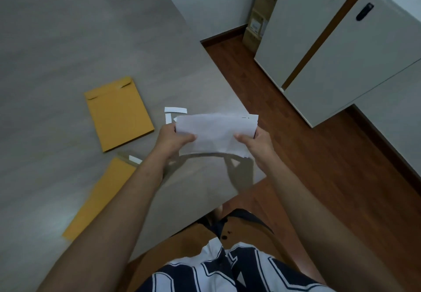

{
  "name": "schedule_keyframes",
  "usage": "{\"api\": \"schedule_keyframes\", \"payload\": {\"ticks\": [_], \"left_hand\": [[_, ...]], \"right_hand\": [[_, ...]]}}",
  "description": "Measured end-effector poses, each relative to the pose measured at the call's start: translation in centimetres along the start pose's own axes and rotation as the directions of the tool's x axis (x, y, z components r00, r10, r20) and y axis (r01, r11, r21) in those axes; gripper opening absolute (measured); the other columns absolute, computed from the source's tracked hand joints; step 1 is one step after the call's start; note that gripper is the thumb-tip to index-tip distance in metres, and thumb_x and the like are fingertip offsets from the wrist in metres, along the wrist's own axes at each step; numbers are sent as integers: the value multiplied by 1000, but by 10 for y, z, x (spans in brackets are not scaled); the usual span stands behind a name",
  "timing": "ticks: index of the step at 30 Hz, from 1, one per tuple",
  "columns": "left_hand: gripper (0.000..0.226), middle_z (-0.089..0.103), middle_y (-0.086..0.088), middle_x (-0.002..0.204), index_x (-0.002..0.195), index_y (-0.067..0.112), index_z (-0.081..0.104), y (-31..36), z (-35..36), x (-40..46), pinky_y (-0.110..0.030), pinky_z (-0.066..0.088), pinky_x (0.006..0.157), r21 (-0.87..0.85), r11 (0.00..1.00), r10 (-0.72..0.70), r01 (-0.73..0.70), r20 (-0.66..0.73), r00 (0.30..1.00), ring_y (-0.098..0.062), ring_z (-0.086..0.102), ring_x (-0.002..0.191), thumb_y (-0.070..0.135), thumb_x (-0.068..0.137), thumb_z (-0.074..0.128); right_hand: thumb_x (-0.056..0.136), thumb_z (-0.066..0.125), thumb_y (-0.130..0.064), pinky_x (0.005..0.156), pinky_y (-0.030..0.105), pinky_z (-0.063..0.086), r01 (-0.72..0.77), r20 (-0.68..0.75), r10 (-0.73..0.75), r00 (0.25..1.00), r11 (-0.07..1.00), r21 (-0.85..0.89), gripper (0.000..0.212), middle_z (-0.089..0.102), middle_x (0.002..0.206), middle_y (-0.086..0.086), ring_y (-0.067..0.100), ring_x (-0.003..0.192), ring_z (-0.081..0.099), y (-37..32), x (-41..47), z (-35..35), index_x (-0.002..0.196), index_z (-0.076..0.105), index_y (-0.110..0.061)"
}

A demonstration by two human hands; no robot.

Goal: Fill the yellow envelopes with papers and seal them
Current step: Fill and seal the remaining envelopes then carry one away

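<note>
On the left of the grey bench lie two yellow envelopes, both flat and apart from each other. The nearer envelope sits at a slant partly under the left forearm, its flap end turned toward the middle of the bench with a white strip showing there, which suggests it is open and awaiting contents. The farther envelope lies flap down and looks closed; whether it is filled cannot be told. Just right of it rest small white peel-off strips, likely discarded seal liners. The left hand grips the left edge of a sheaf of white papers, thumb on top and fingers curled beneath. The right hand pinches the opposite edge likewise. The papers are held level above the bench's near right corner, clear of its surface, probably so the sheets can be squared before insertion. Right of the bench stand white cabinets on wooden flooring.
</note>
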State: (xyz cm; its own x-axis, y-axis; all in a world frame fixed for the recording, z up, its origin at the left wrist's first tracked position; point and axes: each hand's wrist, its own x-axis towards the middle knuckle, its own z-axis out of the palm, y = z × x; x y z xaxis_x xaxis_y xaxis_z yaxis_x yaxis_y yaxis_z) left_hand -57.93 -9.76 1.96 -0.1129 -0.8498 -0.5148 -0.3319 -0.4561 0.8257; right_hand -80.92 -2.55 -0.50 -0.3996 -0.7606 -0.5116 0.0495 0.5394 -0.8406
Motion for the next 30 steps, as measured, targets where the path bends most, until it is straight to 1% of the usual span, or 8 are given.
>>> {"api": "schedule_keyframes", "payload": {"ticks": [4, 6, 10, 14, 19, 21, 25, 30], "left_hand": [[28, 67, 2, 79, 91, 12, 69, 1, -11, -2, -17, 50, 65, 31, 988, 152, -150, -67, 986, 1, 61, 64, -3, 71, 81], [20, 65, -4, 75, 82, 7, 70, -7, -11, -4, -23, 45, 62, 91, 979, 190, -184, -55, 980, -9, 58, 67, -4, 70, 81], [31, 67, -5, 84, 85, 14, 69, -31, 1, -18, -16, 46, 62, 49, 995, 87, -83, -76, 993, -15, 59, 77, -10, 68, 79], [37, 64, -7, 81, 74, 20, 66, -34, 9, -19, -16, 45, 58, -43, 995, 79, -85, -144, 986, -15, 56, 71, -16, 69, 72], [31, 62, 5, 70, 86, 13, 68, -33, 23, -20, -8, 40, 50, -78, 996, 26, -45, -232, 972, -14, 57, 71, -16, 73, 67], [26, 65, 2, 77, 88, 16, 67, -33, 27, -19, -7, 37, 47, -84, 996, -18, -5, -273, 962, -16, 59, 75, -7, 76, 69], [25, 67, -3, 87, 99, 13, 66, -33, 21, -14, -23, 48, 62, -100, 990, -125, 100, -284, 951, -28, 66, 84, 5, 76, 68], [24, 68, -1, 96, 99, 23, 61, -30, -8, -17, -39, 55, 78, -53, 998, 14, -33, -328, 945, -24, 65, 90, 21, 76, 64]], "right_hand": [[79, 78, -7, 88, 39, 57, 136, 27, -136, 990, 991, -11, 29, 73, 103, 2, 20, 95, 71, -15, 4, 3, 104, 69, -18], [76, 81, -7, 87, 39, 58, 139, 48, -137, 989, 988, -59, 33, 73, 103, 4, 20, 96, 71, -12, 4, 3, 105, 69, -15], [61, 91, -22, 81, 43, 60, 54, 70, -41, 997, 980, -193, 52, 74, 99, 6, 20, 91, 72, 14, 0, 5, 107, 70, -10], [62, 91, -16, 80, 41, 61, 62, 61, -52, 997, 983, -174, 50, 74, 99, 4, 19, 90, 71, 19, -5, 6, 107, 70, -9], [57, 94, -24, 82, 42, 60, 29, 67, -16, 998, 981, -190, 59, 73, 99, 5, 21, 92, 70, 18, -4, 9, 109, 69, -9], [59, 93, -24, 80, 41, 60, 52, 67, -40, 997, 979, -195, 51, 74, 96, 4, 19, 89, 71, 17, -1, 9, 103, 71, -12], [66, 89, -27, 80, 39, 61, 125, 97, -102, 990, 953, -276, 45, 73, 98, 2, 16, 88, 71, 8, 5, 15, 105, 71, -14], [64, 88, -39, 84, 42, 59, 156, 235, -81, 969, 935, -318, 65, 70, 112, 3, 20, 99, 68, -14, 15, 32, 118, 64, -10]]}}
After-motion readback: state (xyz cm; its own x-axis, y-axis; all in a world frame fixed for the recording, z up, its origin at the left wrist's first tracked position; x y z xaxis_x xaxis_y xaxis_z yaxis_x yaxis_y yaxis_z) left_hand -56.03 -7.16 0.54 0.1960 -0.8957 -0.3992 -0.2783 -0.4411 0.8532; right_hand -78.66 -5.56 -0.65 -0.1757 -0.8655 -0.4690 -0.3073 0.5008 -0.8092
